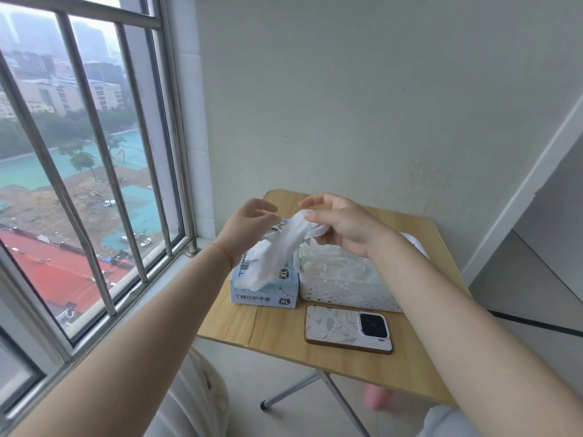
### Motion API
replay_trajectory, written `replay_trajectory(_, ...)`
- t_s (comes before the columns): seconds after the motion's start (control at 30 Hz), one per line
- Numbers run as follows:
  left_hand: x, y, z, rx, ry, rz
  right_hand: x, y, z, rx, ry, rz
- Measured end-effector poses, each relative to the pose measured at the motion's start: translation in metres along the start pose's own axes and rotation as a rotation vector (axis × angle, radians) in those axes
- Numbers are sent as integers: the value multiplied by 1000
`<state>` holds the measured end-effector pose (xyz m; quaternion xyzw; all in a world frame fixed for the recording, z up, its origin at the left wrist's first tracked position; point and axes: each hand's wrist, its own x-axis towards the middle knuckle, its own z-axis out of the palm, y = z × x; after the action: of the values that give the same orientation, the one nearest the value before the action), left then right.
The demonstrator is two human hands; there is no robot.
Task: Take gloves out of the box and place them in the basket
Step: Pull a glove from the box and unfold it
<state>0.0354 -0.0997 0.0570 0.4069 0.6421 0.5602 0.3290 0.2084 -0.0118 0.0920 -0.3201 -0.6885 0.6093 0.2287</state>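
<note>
The right hand (339,223) is pinching one end of a white glove (277,250) between thumb and fingers, above the table (347,357). The left hand (249,225) is hovering beside it, fingers loosely curled, gripping nothing. The glove is hanging down in front of the blue glove box (265,294). Just beside the box, the white basket (340,291) is holding more white gloves. A phone (347,328) is lying face-down nearer the person.

Small wooden table (277,329) carrying three things.
A blue glove box (265,294) is sitting at 9 o'clock, a white basket (344,293) just beside it at 3 o'clock, and a phone (347,328) is lying face down at 6 o'clock.
</note>
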Motion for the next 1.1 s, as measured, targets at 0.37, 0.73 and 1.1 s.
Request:
replay_trajectory(0.37,-5,5,0,15,-336,91,-3,-9,0,148,89,38)
replay_trajectory(0.73,-5,-2,-17,-375,-315,-99,-3,-1,-18,11,71,144)
replay_trajectory(1.1,-9,-18,-17,-307,-477,-124,6,-9,3,-58,403,15)
